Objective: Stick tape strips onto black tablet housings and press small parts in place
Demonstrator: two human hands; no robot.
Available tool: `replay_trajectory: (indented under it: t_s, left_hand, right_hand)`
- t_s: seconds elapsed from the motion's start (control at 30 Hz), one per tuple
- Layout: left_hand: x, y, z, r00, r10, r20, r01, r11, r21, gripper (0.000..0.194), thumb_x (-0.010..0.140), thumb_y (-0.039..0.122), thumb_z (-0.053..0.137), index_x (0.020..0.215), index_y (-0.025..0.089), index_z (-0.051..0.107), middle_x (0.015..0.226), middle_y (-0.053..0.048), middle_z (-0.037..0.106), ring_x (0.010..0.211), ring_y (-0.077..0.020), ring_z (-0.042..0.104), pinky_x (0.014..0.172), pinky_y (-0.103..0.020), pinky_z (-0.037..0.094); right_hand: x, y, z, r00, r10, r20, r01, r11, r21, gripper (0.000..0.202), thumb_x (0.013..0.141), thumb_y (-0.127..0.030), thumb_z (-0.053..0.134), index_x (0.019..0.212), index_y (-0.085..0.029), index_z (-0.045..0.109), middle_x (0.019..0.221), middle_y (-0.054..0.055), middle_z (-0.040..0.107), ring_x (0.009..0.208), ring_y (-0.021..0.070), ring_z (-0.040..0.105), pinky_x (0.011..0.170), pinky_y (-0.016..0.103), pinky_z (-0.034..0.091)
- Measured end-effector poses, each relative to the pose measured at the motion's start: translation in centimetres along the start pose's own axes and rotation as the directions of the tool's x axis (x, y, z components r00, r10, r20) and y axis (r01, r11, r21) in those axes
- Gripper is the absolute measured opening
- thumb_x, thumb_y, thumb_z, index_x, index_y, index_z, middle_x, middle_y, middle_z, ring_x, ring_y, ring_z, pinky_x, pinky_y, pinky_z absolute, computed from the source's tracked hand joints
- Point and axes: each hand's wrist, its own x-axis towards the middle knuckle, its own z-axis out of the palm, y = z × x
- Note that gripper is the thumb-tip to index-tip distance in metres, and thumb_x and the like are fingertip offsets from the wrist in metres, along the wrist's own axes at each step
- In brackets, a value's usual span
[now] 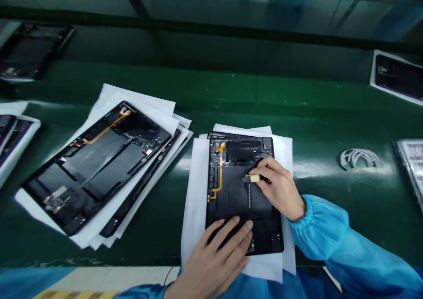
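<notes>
The right hand (281,188) pinches a small cream-and-black part (254,178) over a black tablet housing (233,206) (white sheets (194,197) lie beneath); the left hand (214,257), fingers loosely spread, lies across the housing's near end.

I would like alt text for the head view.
The right hand holds a small pale-yellow item over a black rectangular device housing with an orange ribbon cable; the left hand lies across the housing's near end. Beside it, similar housings and white sheets are stacked on a green table.

Glossy green bench (251,96), stacked black tablet shells (233,202), white sheets (194,180), curled white strips (360,152)
</notes>
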Motion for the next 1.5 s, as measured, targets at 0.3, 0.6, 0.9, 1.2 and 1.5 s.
replay_trajectory:
  t_s: [0.3,0.6,0.9,1.2,1.5]
  left_hand:
    - [0.0,-0.8,-0.7,0.995,0.075,0.06,-0.078,0.996,0.054,0.055,0.092,0.062,0.045,0.118,0.019,0.067,0.129,-0.004,0.063,0.118,-0.0232,0.05,0.113,-0.037,0.02]
    - [2.4,-2.1,-2.3,0.996,-0.027,0.088,0.005,0.971,0.238,0.092,0.071,0.086,0.041,0.142,0.027,0.048,0.141,-0.016,0.048,0.127,-0.0379,0.041,0.114,-0.048,0.005]
    - [7.2,-5.3,-1.5,0.984,-0.166,0.063,0.145,0.956,0.253,0.064,0.09,0.063,0.046,0.144,0.029,0.043,0.151,-0.018,0.034,0.138,-0.0422,0.03,0.109,-0.057,0.02]
    - [3.2,-8.4,-3.4,0.779,-0.587,-0.22,0.61,0.79,0.053,0.03,0.095,0.044,0.045,0.104,0.017,0.054,0.121,-0.017,0.054,0.117,-0.0365,0.049,0.096,-0.057,0.038]
    - [1.1,-7.2,-3.3,0.668,-0.74,-0.075,0.642,0.625,-0.445,0.021,0.096,0.04,0.047,0.089,0.022,0.053,0.102,-0.006,0.054,0.1,-0.022,0.056,0.085,-0.035,0.046]
  right_hand:
    - [-0.1,-0.1,0.3,0.999,0.034,-0.03,-0.034,0.999,0.019,0.034,0.082,-0.002,0.049,0.106,-0.023,0.061,0.095,0.004,0.057,0.084,0.0168,0.06,0.076,0.029,0.053]
    - [0.4,0.1,0.6,0.937,0.244,-0.25,-0.133,0.911,0.39,0.029,0.087,-0.02,0.06,0.115,-0.025,0.055,0.085,-0.003,0.055,0.052,0.007,0.038,0.053,0.021,0.042]
    - [0.6,0.0,0.7,0.918,0.321,-0.235,-0.181,0.863,0.471,0.013,0.088,-0.028,0.061,0.099,-0.021,0.064,0.076,-0.003,0.056,0.055,0.0081,0.044,0.054,0.022,0.039]
    - [-1.0,0.1,-3.7,0.923,0.327,-0.204,-0.311,0.944,0.106,0.018,0.091,-0.038,0.057,0.088,-0.021,0.062,0.076,0.0,0.063,0.056,0.0116,0.05,0.054,0.025,0.038]
    - [-2.0,1.0,-2.9,0.915,0.401,0.05,-0.403,0.914,0.048,0.025,0.094,-0.043,0.048,0.08,-0.023,0.054,0.063,-0.004,0.051,0.054,0.0132,0.048,0.054,0.025,0.036]
